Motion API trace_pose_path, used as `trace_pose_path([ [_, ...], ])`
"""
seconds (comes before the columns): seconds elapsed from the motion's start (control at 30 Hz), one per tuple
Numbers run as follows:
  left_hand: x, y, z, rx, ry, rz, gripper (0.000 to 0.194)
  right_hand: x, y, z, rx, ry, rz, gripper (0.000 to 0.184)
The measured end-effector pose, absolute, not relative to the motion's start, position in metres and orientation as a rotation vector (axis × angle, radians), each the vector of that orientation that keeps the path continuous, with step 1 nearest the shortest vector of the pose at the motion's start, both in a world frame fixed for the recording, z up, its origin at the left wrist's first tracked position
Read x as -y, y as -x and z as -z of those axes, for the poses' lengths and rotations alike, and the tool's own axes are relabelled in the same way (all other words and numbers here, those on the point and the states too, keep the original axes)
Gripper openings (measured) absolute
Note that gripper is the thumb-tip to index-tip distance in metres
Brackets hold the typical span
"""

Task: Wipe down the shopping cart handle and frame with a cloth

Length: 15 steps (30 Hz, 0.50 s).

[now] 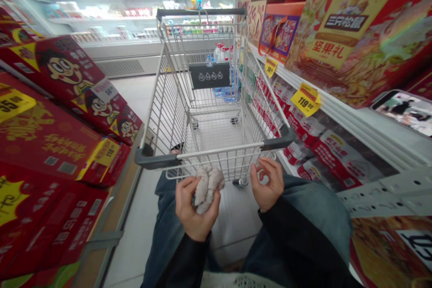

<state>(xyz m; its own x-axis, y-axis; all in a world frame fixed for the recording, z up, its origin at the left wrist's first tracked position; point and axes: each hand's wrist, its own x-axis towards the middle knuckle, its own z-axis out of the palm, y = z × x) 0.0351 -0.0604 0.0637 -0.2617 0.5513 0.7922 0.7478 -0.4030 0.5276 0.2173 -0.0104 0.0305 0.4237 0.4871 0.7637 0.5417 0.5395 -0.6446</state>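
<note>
Crumpled, light-grey cloth (208, 187), bunched up

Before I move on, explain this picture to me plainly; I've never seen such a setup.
There is no robot: these are a person's bare hands, seen by one camera worn on the head, looking forward and down. The left hand holds a bunched, pale grey cloth near a metal shopping cart. The right hand, fingers curled, holds nothing I can see. Red boxes are stacked on the left; the right-hand shelf bears large boxes and a phone.
</note>
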Motion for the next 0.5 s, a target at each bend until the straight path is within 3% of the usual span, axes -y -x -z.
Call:
trace_pose_path([
  [0.5,0.057,-0.056,-0.071,1.52,1.886,1.747,0.046,0.006,-0.231,-0.032,1.223,1.124,0.034,0.017],
])
